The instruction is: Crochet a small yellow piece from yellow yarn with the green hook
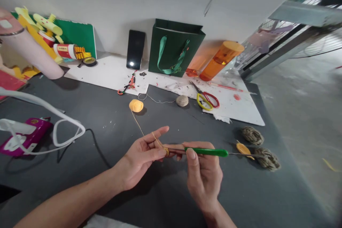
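Note:
My right hand (203,174) grips a crochet hook with a green handle (207,151), held level, its metal tip pointing left into the fingers of my left hand (144,156). My left hand pinches a small bit of yellow work at the hook's tip and has yellow yarn (137,123) looped over the raised index finger. That strand runs up and away to a yellow yarn ball (136,105) on the dark grey table (112,171).
Two brown crocheted pieces (252,135) and a small yellow piece (243,148) lie right of my hands. Farther back are a beige yarn ball (182,100), scissors (205,99), a green gift bag (175,47), an orange bottle (221,60), a phone (135,49). A pink device (25,137) with white cable sits left.

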Tool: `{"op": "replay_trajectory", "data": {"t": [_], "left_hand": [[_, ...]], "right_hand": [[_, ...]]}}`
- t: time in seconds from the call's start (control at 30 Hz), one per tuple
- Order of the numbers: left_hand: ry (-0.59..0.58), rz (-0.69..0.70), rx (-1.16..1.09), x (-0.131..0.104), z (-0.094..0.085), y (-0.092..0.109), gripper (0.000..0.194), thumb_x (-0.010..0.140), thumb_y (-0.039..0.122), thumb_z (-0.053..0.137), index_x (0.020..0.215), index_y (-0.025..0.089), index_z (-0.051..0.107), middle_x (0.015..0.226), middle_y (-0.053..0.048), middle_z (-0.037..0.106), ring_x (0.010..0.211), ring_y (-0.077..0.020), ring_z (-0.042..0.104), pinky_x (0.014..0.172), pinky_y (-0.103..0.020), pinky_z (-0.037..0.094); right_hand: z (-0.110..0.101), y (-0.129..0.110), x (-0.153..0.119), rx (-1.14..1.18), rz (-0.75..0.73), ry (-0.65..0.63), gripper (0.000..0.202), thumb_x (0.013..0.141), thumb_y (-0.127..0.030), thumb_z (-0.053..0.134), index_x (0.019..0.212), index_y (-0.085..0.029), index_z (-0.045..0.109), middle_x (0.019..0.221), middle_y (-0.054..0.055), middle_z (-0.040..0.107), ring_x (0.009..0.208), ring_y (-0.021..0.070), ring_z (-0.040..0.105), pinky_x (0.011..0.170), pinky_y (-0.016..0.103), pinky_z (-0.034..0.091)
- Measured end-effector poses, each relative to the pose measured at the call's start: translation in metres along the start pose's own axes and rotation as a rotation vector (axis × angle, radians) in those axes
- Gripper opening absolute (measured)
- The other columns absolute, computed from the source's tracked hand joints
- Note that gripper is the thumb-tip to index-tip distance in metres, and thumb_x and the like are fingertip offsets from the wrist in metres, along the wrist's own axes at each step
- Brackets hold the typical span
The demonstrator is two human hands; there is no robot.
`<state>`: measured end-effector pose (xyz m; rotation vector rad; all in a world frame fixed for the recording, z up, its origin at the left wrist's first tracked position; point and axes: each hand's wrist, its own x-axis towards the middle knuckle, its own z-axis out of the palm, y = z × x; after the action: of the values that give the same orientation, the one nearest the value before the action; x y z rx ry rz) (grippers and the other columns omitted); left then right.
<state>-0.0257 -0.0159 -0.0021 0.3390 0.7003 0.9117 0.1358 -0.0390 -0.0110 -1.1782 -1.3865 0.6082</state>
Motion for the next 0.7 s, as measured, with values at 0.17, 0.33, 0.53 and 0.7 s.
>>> {"op": "replay_trajectory", "data": {"t": [0.17, 0.33, 0.53, 0.7], "left_hand": [[-0.021, -0.013, -0.014, 0.001, -0.001, 0.0, 0.054, 0.066, 0.02, 0.09, 0.117, 0.02, 0.075, 0.063, 0.006, 0.06, 0.07, -0.0121, 0.058, 0.079, -0.031, 0.038], [-0.063, -0.006, -0.012, 0.0, -0.001, 0.0, 0.053, 0.067, 0.02, 0.089, 0.118, 0.02, 0.074, 0.063, 0.005, 0.062, 0.074, -0.0161, 0.063, 0.082, -0.035, 0.037], [-0.051, 0.021, 0.017, -0.002, 0.002, 0.001, 0.053, 0.066, 0.023, 0.09, 0.117, 0.021, 0.075, 0.063, 0.004, 0.062, 0.073, -0.0167, 0.06, 0.081, -0.036, 0.037], [-0.037, 0.065, 0.061, -0.003, 0.005, -0.001, 0.051, 0.067, 0.023, 0.091, 0.116, 0.023, 0.076, 0.062, 0.005, 0.058, 0.073, -0.0168, 0.061, 0.08, -0.037, 0.038]], "right_hand": [[0.003, 0.002, 0.003, 0.308, 0.149, -0.065, 0.012, 0.105, -0.027, 0.048, 0.101, -0.025, 0.06, 0.07, 0.0, 0.074, 0.054, 0.0151, 0.068, 0.051, 0.026, 0.056], [0.008, 0.003, 0.009, 0.559, 0.26, -0.112, 0.011, 0.104, -0.03, 0.051, 0.099, -0.024, 0.06, 0.06, -0.002, 0.072, 0.047, 0.0158, 0.068, 0.048, 0.027, 0.055], [0.01, 0.004, 0.011, 0.644, 0.311, -0.134, 0.013, 0.102, -0.035, 0.055, 0.098, -0.024, 0.061, 0.071, 0.001, 0.077, 0.051, 0.0163, 0.07, 0.052, 0.029, 0.058], [0.014, 0.005, 0.007, 0.614, 0.242, -0.131, 0.011, 0.097, -0.035, 0.064, 0.096, -0.024, 0.065, 0.073, 0.0, 0.077, 0.051, 0.0156, 0.07, 0.048, 0.026, 0.058]]}}
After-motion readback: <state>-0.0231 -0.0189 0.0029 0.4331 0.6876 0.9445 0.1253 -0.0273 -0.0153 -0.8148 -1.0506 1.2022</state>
